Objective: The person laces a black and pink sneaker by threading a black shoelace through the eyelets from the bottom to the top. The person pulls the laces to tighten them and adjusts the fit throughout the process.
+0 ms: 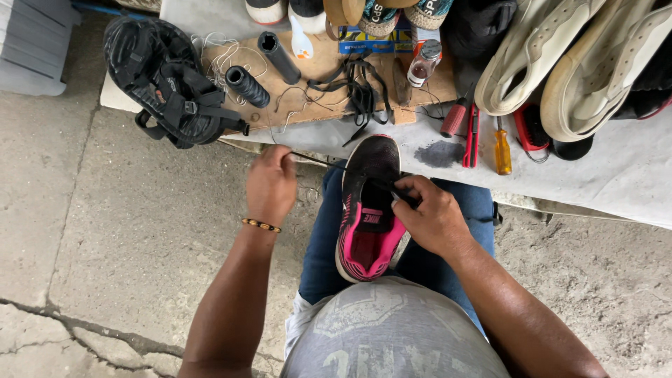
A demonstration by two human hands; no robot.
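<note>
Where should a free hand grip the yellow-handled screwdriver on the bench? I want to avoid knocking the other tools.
Take the yellow-handled screwdriver by its handle, coming straight down from above. It lies flat with the handle toward the person, and the red-handled tool lies close on one side, so a sideways approach would likely bump it.

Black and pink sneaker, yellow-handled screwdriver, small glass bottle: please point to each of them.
black and pink sneaker [369, 234], head view, on its pink opening.
yellow-handled screwdriver [502, 155], head view, on the yellow handle.
small glass bottle [423, 66], head view, on the clear body.
</note>
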